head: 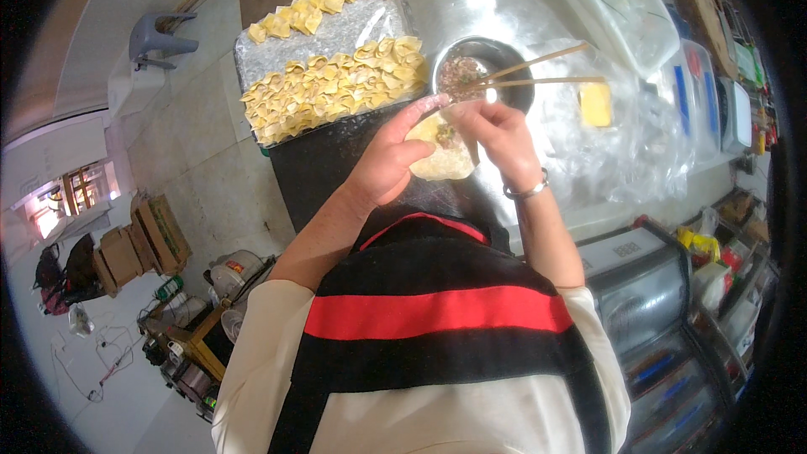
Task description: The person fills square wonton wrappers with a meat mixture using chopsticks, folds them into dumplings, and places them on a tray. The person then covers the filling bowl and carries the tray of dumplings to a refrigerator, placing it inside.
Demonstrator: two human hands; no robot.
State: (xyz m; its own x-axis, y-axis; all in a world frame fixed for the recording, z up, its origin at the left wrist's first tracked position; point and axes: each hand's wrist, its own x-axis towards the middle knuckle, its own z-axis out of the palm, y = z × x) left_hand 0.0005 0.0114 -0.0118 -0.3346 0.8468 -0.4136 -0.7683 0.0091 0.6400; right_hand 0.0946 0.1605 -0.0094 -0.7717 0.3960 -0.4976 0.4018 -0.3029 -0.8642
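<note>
Between my hands is a thin yellow dough wrapper (444, 161) with a small lump of meat filling (447, 137) on it. My left hand (392, 157) holds its left side, the thumb over the edge and a floury index finger stretched along the top. My right hand (501, 135), with a silver bracelet at the wrist, pinches its upper right edge. Just beyond the hands stands a steel bowl (524, 96) with minced meat (462, 75) and a pair of wooden chopsticks (536, 82) resting in it. On the left, folded wontons (340, 91) lie in rows on a plastic-covered tray (321, 38).
A stack of yellow wrappers (595, 104) lies on clear plastic right of the bowl. Farther right are a white tub (621, 12) with green stalks and lidded plastic boxes (700, 91). A grey stool (161, 41) stands on the floor at the upper left.
</note>
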